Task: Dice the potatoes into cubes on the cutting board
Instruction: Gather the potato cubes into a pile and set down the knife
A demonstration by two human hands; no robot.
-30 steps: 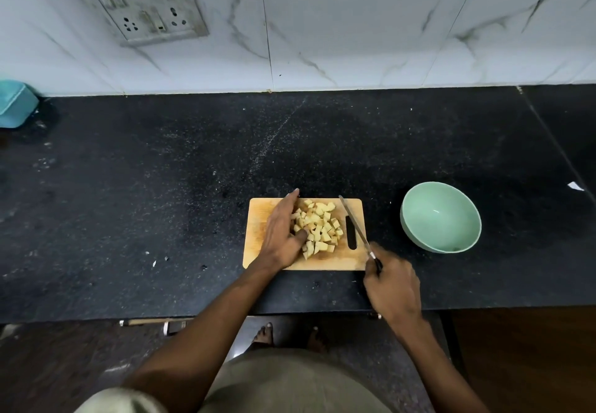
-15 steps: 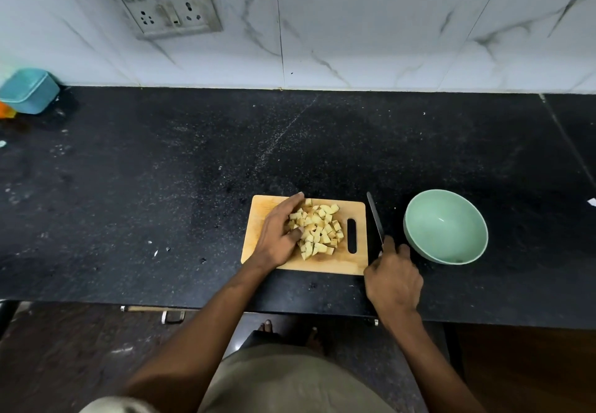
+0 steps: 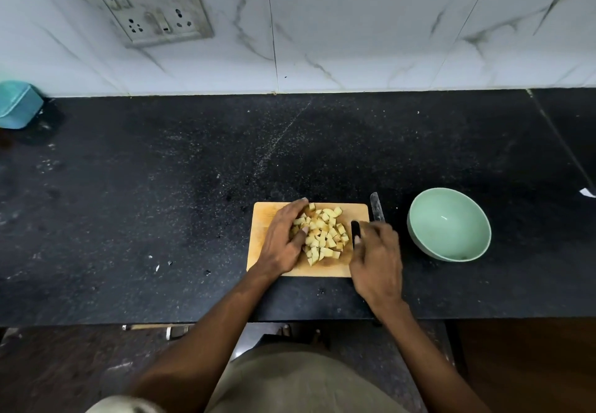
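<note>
A heap of pale yellow potato cubes point(image 3: 324, 235) lies on the small wooden cutting board point(image 3: 267, 212) near the counter's front edge. My left hand point(image 3: 283, 241) rests on the board, fingers relaxed and pressed against the left side of the heap. My right hand point(image 3: 377, 261) lies over the board's right edge by its handle slot point(image 3: 354, 230), fingers stretched toward the cubes and holding nothing I can see. The knife point(image 3: 376, 209) lies on the counter just right of the board; only its blade shows, with the handle hidden behind my right hand.
An empty mint-green bowl point(image 3: 448, 224) stands on the black counter point(image 3: 161, 187) right of the knife. A teal container point(image 3: 17, 104) sits at the far left against the tiled wall, which carries a socket panel point(image 3: 154, 9). Small scraps point(image 3: 161, 264) lie left of the board.
My right hand carried the knife off the board, laid it on the counter to the right, then moved back left over the board's edge. My left hand stayed against the cubes.
</note>
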